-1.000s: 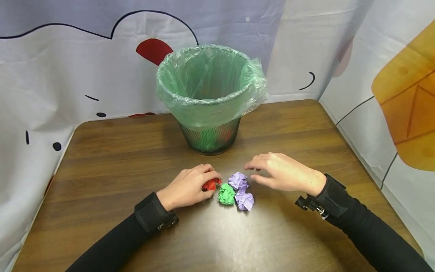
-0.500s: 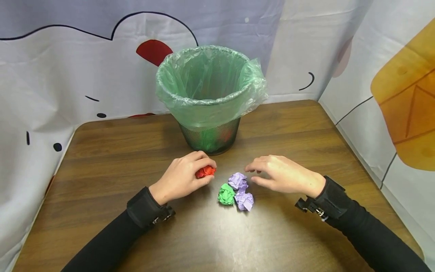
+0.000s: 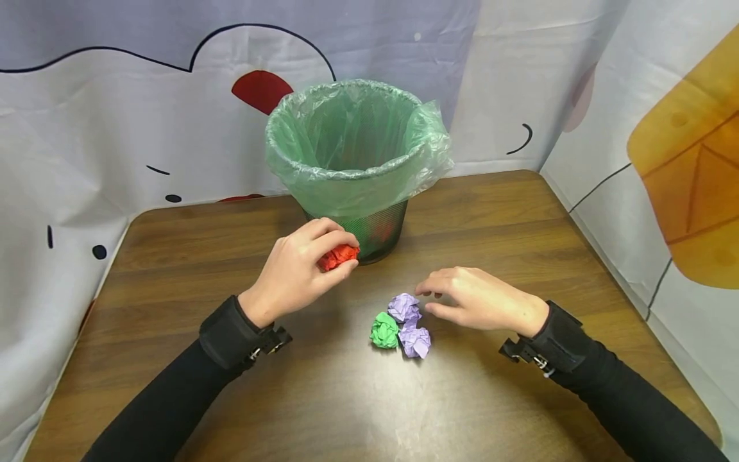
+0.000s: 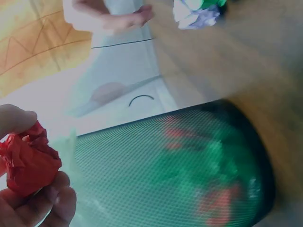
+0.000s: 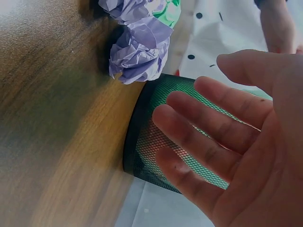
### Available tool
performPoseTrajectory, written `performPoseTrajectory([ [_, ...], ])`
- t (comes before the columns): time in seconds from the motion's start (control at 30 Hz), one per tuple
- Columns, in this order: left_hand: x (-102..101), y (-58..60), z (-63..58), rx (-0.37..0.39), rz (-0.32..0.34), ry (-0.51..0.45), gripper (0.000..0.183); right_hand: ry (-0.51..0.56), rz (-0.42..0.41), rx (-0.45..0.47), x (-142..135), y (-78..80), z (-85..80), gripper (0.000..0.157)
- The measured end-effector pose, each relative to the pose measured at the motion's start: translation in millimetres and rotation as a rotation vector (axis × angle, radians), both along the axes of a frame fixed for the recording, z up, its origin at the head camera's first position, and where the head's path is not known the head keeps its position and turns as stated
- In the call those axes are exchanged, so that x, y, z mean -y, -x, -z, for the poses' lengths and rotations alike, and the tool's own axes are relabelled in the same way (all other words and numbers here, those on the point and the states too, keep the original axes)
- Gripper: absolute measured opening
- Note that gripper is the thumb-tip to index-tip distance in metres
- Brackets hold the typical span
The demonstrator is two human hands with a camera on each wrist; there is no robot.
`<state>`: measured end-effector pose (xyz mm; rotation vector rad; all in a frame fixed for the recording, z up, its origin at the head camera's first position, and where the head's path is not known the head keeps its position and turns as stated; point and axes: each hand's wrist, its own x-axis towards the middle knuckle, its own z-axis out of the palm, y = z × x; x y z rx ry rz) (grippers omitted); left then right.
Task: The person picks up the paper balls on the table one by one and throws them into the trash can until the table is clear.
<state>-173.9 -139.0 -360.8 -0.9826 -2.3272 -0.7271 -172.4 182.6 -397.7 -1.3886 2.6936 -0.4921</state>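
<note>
Fingers of the L hand [image 3: 297,268] are clamped w/ the thumb on the red paper ball [image 3: 338,257], which is held up off the table [image 3: 462,398], in front of the mesh bin [image 3: 388,228] & below its rim. Bin mouth is thus set above, behind & slightly R of the ball; no clear long axis is shown (approx. round). L hand is placed nearer the bin than the R hand [image 3: 479,298], whose fingers are spread apart, w/ nothing held, beside a purple paper ball [image 3: 404,308].
</note>
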Motion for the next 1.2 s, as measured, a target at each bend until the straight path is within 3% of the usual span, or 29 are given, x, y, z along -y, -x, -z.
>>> performPoseTrajectory([
  [0.73, -7.1, 14.9, -78.4, -0.216, 0.002, -0.134, 0.014, -0.013, 0.011, 0.025, -0.9, -1.7, 6.3, 0.029],
  [0.97, -2.5, 29.4, -97.9, -0.254, -0.065, -0.135, 0.015, -0.009, 0.016, 0.022, -1.3, -1.9, 6.4, 0.029],
  [1.2, 1.0, 44.3, -111.7, -0.225, -0.169, -0.157, 0.015, -0.011, 0.026, 0.023, -1.0, -2.5, 6.8, 0.028],
])
